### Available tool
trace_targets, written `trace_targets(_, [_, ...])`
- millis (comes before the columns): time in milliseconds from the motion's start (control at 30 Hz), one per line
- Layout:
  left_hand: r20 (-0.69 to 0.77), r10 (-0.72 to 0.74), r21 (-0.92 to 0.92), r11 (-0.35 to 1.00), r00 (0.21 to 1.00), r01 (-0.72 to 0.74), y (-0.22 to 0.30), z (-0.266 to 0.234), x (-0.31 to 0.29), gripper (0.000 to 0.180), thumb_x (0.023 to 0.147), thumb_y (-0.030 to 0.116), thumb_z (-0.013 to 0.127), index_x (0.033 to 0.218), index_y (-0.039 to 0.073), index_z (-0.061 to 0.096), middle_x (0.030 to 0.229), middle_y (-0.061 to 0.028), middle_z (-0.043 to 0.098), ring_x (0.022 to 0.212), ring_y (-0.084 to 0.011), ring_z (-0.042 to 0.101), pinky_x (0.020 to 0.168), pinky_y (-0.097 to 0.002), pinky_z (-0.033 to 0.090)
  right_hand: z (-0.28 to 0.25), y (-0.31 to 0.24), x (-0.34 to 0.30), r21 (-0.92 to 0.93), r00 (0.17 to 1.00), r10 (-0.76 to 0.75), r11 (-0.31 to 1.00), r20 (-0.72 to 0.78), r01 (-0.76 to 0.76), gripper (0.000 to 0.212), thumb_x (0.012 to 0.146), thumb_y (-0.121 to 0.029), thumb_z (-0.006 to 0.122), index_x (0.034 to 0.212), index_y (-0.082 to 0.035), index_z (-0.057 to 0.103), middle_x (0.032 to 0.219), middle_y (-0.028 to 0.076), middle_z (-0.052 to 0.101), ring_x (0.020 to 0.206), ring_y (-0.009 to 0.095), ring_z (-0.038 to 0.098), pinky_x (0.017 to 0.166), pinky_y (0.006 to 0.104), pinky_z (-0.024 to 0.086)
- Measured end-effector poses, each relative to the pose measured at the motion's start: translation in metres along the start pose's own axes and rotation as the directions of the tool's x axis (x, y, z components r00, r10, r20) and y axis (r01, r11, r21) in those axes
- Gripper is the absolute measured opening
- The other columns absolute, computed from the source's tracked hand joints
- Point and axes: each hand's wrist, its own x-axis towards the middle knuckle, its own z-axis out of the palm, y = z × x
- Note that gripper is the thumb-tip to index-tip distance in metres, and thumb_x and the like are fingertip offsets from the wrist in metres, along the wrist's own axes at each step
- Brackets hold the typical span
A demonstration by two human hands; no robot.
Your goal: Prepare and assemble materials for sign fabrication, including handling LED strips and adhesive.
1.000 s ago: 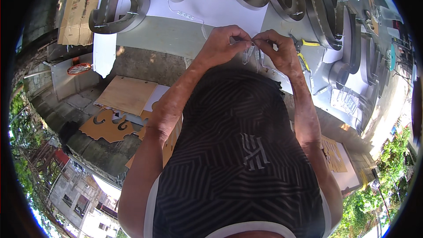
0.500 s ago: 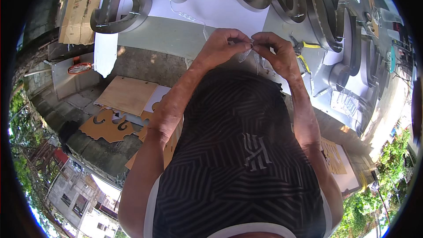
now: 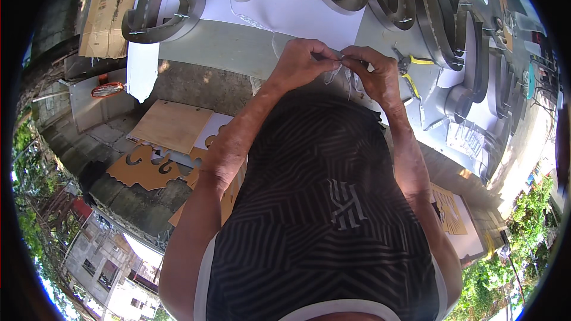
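My left hand (image 3: 300, 62) and my right hand (image 3: 373, 74) meet in front of my chest at the near edge of a grey work table (image 3: 226, 47). Both pinch a thin clear-white wire strand (image 3: 336, 71) between thumb and fingers, with short loose ends hanging below. The same strand runs off leftward over the white sheet (image 3: 297, 12) towards the metal letter shells. My black patterned shirt hides what lies below the hands.
Large metal channel-letter shells (image 3: 160, 6) lie along the table's far side and curve round to the right (image 3: 446, 30). Yellow-handled pliers (image 3: 410, 62) rest just right of my right hand. Plywood and cardboard cut-outs (image 3: 169, 128) lie on the concrete floor to the left.
Both hands stay pinched on the strand with only small finger movements; the rest is unchanged.
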Motion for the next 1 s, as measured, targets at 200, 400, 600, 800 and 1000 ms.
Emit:
trace_targets(200, [-0.058, 0.059, 0.082, 0.995, 0.997, -0.054, -0.004, 0.008, 0.001, 0.014, 0.081, 0.012, 0.080, 0.089, 0.002, 0.075, 0.083, -0.0069, 0.074, 0.077, -0.0130, 0.068, 0.072, -0.0285, 0.055, -0.001, 0.000, 0.004, 0.010, 0.994, 0.095, 0.995, 0.053, -0.096, 0.018, 0.086, -0.007, 0.074, 0.104, -0.005, 0.072, 0.088, 0.006, 0.075, 0.080, 0.014, 0.071, 0.073, 0.0281, 0.056])
trace_targets(400, [-0.083, 0.133, 0.188, 0.975, 0.988, -0.115, 0.000, 0.013, 0.002, 0.013, 0.079, 0.008, 0.080, 0.088, 0.001, 0.074, 0.085, -0.0096, 0.072, 0.079, -0.0187, 0.071, 0.073, -0.0295, 0.057, -0.001, 0.019, 0.005, 0.142, 0.976, 0.191, 0.968, 0.103, -0.205, 0.018, 0.087, -0.008, 0.074, 0.103, -0.003, 0.070, 0.086, 0.006, 0.075, 0.076, 0.010, 0.067, 0.069, 0.0271, 0.053])
trace_targets(600, [-0.060, 0.181, 0.211, 0.963, 0.982, -0.164, -0.001, 0.016, 0.003, 0.013, 0.080, 0.008, 0.078, 0.090, 0.001, 0.073, 0.085, -0.0097, 0.072, 0.079, -0.0183, 0.071, 0.073, -0.0310, 0.057, -0.003, 0.019, 0.005, 0.231, 0.970, 0.208, 0.945, 0.126, -0.233, 0.026, 0.087, -0.008, 0.072, 0.112, -0.002, 0.066, 0.087, 0.008, 0.074, 0.075, 0.011, 0.065, 0.071, 0.0264, 0.051])
trace_targets(800, [0.006, 0.080, 0.075, 0.994, 0.997, -0.080, -0.003, 0.002, 0.004, 0.018, 0.086, 0.017, 0.075, 0.096, 0.003, 0.073, 0.083, -0.0049, 0.072, 0.072, -0.0120, 0.065, 0.069, -0.0280, 0.053, -0.006, 0.003, 0.000, 0.285, 0.968, 0.204, 0.928, 0.144, -0.238, 0.033, 0.087, -0.007, 0.072, 0.119, -0.002, 0.063, 0.090, 0.007, 0.073, 0.077, 0.011, 0.064, 0.074, 0.0279, 0.050])
trace_targets(1000, [0.054, -0.085, -0.035, 0.996, 0.995, 0.087, -0.006, 0.000, 0.000, 0.020, 0.088, 0.019, 0.073, 0.099, 0.002, 0.072, 0.086, -0.0034, 0.071, 0.080, -0.0114, 0.063, 0.077, -0.0270, 0.050, 0.005, 0.001, -0.007, 0.158, 0.985, 0.169, 0.972, 0.046, -0.174, 0.028, 0.088, -0.010, 0.073, 0.114, 0.000, 0.067, 0.089, 0.007, 0.073, 0.077, 0.011, 0.065, 0.072, 0.0271, 0.051])
